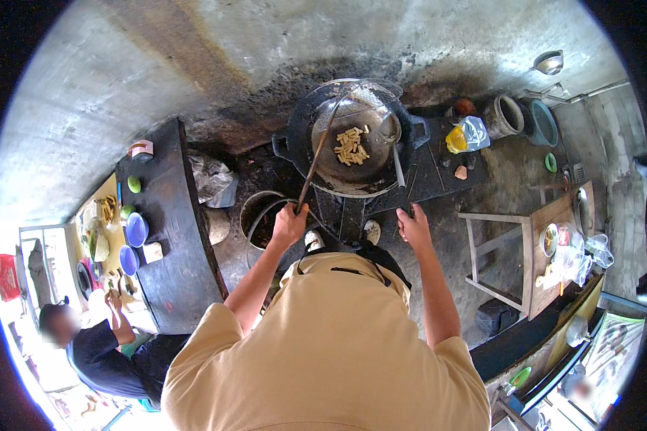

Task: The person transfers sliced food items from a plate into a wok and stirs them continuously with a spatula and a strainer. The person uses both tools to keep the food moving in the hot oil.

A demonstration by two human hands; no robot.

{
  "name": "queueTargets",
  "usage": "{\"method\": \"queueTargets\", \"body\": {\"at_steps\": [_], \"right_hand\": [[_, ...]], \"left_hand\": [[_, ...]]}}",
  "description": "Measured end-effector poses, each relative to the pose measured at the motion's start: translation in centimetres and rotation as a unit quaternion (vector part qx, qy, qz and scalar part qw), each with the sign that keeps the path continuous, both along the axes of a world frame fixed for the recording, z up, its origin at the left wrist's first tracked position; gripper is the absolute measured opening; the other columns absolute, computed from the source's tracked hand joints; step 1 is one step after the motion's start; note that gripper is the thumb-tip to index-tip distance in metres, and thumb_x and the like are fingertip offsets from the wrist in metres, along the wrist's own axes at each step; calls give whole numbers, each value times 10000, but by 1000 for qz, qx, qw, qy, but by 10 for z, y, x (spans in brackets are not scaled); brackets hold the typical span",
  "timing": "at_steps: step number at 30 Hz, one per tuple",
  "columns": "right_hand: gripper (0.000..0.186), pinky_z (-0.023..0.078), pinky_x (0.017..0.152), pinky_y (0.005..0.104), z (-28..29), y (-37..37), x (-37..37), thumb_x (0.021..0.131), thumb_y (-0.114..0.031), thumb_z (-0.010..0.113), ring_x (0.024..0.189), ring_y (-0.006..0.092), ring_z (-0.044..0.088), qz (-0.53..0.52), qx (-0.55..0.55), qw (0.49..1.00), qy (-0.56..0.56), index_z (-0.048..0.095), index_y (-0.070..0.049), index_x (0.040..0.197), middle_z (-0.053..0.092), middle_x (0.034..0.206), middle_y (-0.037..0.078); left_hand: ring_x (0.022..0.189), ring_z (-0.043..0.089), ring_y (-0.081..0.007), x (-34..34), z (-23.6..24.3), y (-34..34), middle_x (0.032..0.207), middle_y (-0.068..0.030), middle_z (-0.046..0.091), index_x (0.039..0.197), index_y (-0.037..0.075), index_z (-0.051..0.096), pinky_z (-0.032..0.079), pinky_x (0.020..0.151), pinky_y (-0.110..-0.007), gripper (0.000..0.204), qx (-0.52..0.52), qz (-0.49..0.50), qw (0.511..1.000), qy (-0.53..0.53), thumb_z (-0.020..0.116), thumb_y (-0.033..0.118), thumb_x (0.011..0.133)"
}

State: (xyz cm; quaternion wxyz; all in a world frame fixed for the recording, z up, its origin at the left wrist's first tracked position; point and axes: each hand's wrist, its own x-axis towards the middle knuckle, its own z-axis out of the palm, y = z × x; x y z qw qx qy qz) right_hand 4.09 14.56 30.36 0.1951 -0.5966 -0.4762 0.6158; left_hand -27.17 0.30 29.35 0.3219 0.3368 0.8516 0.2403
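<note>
My left hand (290,224) is closed on the long wooden handle of a wire mesh strainer (368,92), which reaches over a large black wok (290,144) to its far rim. Light brown pieces of food (351,147) lie in the bottom of the wok. On the wok's right side rests a metal ladle (389,129), its long handle pointing back toward me. My right hand (414,227) has its fingers curled round the dark end of that handle, just outside the near right rim.
A dark counter (176,280) holds purple bowls and green fruit. Right of the wok are a yellow bag (467,134) and buckets (505,117). A bucket (259,205) stands below left, a wooden table (525,251) at right. Another person (108,355) works at lower left.
</note>
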Motion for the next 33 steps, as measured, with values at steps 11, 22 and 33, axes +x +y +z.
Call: {"method": "queueTargets", "body": {"at_steps": [11, 22, 33], "right_hand": [[543, 487, 518, 361, -60, 32, 8, 975, -308, 603, 581, 210, 610, 157, -17, 982, -104, 512, 45, 1377, 638, 762, 96], [519, 524, 884, 497, 40, -37, 30, 953, -426, 609, 1004, 411, 673, 253, 258, 880, -309, 609, -53, 1314, 693, 1103, 246], [266, 320, 376, 277, -4, -7, -37, 993, -313, 605, 436, 97, 429, 51, -145, 987, 49, 636, -48, 998, 539, 647, 33]], "left_hand": [[1015, 634, -491, 9, -6, 0, 974, -337, 663, 1069, -70, 644, 501, 856, -513, 538, -15, 20, 999, -22, 587, 451, 947], [976, 642, -490, 3, 8, -35, 939, -332, 660, 1010, -44, 656, 503, 815, -503, 517, -39, 24, 999, -26, 595, 464, 939], [943, 636, -503, 3, 14, -24, 898, -332, 655, 970, -46, 645, 501, 790, -508, 502, -27, 37, 999, -23, 597, 453, 947]]}}
